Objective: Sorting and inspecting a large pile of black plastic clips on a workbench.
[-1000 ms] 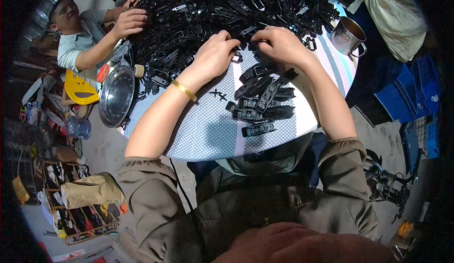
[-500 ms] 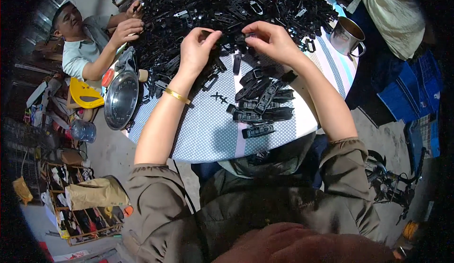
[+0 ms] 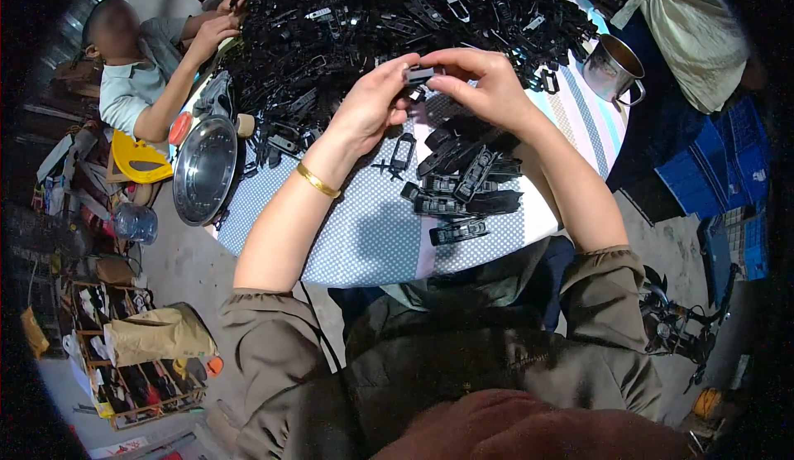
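My left hand (image 3: 370,106) and my right hand (image 3: 486,88) meet above the middle of the table. Between their fingertips is a small black plastic part (image 3: 422,74) with a greyish face; fingers hide some of it. Just beyond lies a large heap of black plastic pieces (image 3: 331,34). Nearer me, right of the middle, rests a group of long black pieces (image 3: 447,203) that look like small toy-car bodies. One lies apart at its near side (image 3: 459,230). A black open frame (image 3: 403,152) lies near my left wrist, beside small thin black bits (image 3: 387,170).
The tablecloth (image 3: 331,237) is patterned. A metal basin (image 3: 205,170) stands at the table's left edge, a steel mug (image 3: 612,67) at the right. Across the left side, another person (image 3: 136,71) handles pieces at the heap. A yellow stool (image 3: 136,162) stands below that person.
My hands, apart before, have come together, the left moving right and nearer. A black part is now between them. The open frame near my left wrist shows more clearly.
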Available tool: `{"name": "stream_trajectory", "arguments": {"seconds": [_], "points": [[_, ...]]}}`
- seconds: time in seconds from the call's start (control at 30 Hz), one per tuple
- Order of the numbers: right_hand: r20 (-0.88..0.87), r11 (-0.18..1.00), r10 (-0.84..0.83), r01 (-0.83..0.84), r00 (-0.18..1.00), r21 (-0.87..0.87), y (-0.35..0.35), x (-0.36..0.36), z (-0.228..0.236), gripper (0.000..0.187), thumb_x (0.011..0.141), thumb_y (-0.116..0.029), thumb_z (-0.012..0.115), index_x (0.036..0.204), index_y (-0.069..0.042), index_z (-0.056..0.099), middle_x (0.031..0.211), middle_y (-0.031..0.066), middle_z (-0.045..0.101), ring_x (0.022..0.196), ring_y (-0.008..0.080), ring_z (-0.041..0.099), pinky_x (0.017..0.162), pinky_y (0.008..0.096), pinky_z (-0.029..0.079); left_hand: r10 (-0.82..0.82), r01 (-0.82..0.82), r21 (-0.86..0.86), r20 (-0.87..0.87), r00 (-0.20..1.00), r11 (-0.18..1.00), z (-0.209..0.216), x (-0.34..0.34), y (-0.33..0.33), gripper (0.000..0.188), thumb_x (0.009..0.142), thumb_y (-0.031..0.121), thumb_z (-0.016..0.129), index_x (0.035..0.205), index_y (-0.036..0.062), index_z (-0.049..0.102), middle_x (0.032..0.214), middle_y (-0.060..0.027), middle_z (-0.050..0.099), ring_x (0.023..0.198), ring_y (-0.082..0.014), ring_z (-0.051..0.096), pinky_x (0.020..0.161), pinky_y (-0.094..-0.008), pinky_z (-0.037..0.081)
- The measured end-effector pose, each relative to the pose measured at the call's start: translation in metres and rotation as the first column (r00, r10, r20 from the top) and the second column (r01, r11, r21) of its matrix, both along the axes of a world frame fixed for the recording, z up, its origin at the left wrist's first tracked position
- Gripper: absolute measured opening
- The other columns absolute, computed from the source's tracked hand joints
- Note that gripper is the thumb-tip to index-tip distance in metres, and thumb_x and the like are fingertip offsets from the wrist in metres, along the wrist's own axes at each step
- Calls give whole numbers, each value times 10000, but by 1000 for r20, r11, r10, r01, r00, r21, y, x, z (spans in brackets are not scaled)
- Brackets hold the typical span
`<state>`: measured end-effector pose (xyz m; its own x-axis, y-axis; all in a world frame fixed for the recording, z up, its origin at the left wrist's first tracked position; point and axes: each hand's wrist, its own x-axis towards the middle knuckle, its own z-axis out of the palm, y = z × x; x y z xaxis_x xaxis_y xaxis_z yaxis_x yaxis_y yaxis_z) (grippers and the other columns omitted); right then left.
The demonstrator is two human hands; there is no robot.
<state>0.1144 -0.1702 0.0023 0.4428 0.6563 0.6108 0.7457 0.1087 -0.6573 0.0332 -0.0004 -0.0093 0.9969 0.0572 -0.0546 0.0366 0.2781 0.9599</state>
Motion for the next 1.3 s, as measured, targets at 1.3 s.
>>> {"name": "stream_trajectory", "arguments": {"seconds": [1.3], "points": [[578, 967, -218, 256, 786, 18, 5, -18, -9, 219, 707, -137, 673, 911, -65, 641, 676, 81, 603, 562, 225, 579, 501, 296, 466, -10, 17, -145, 47, 999, 989, -1, -16, -4, 441, 909, 165, 450, 1265, -52, 307, 1021, -113, 546, 864, -144, 575, 751, -252, 507]]}}
